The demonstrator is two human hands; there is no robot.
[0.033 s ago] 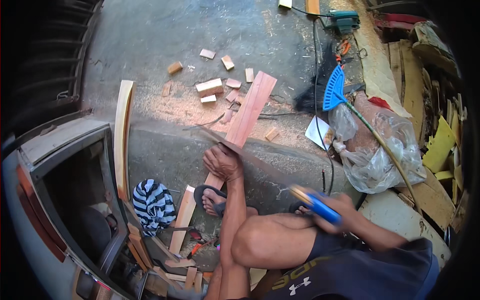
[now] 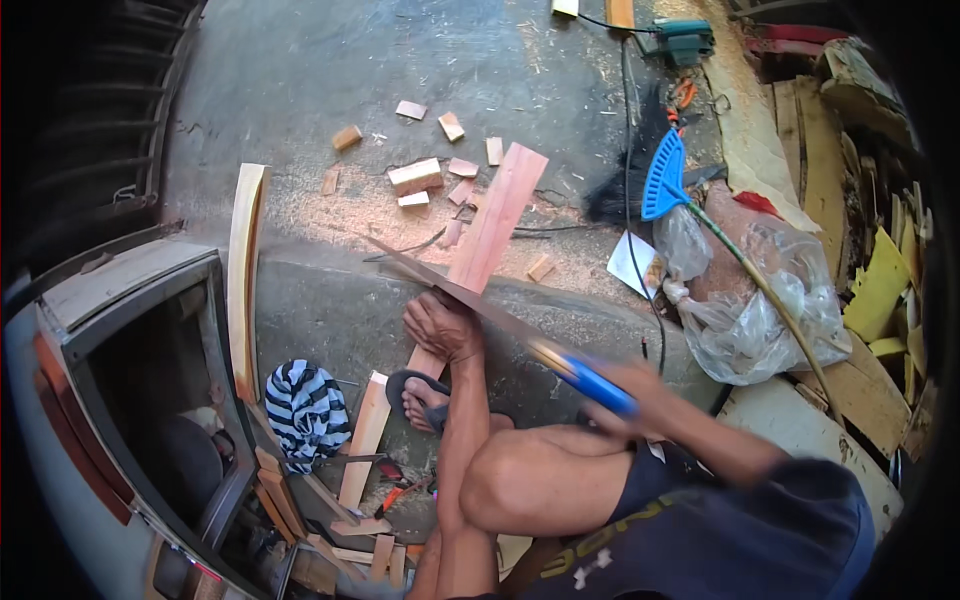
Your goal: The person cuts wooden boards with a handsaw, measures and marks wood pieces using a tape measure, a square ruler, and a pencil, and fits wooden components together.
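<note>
A reddish wooden board (image 2: 505, 205) slants over the edge of a concrete step. My left hand (image 2: 443, 325) is closed around the board and presses it down near the step's edge. My sandalled foot (image 2: 425, 395) rests at the board's lower end. In my right hand (image 2: 635, 395), smeared by motion, is a handsaw (image 2: 597, 385) with a blue and wood-coloured handle. Its blade lies across the board just beyond my left hand, the tip pointing to the far left.
Several cut wood blocks (image 2: 415, 177) lie among sawdust on the floor. A cabinet frame (image 2: 140, 290) stands at left, with a striped cloth bundle (image 2: 306, 415) beside it. At right are a blue rake (image 2: 663, 175), a plastic bag (image 2: 770, 330) and scrap wood (image 2: 870, 385). A green power tool (image 2: 684, 42) lies far off.
The saw and my right hand have moved forward and to the left, so more blade sticks out past the board. My left hand keeps its place on the board.
</note>
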